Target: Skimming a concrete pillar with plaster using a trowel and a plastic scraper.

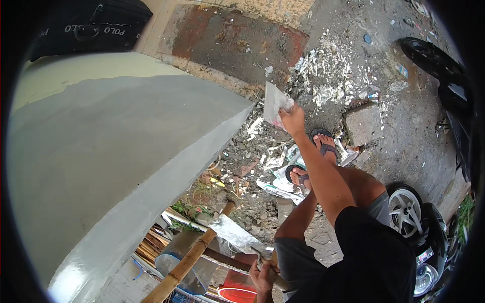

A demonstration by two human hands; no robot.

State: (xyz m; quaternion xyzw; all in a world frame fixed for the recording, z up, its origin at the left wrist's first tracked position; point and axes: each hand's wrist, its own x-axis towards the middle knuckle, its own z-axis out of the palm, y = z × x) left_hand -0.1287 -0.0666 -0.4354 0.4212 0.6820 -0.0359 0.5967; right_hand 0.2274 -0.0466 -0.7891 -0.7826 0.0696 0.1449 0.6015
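Right fingers (284,115) gripping pale plate (273,101), grey wall (141,131)

1. Over on the black case (108,16), pale capital letters repeat one short word, on either side of the handle (86,37).
2. Down on the parked motorbike (435,232), a small white-and-red sticker (424,256) carries marks too small for me to read from here.

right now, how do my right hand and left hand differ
Your right hand holds a pale flat plate; your left hand is closed around a grey-necked tool, partly hidden. The right hand reaches out near the grey surface's pointed corner; the left hand is lower in the picture, near the bamboo pole. Both are bare, with fingers curled.
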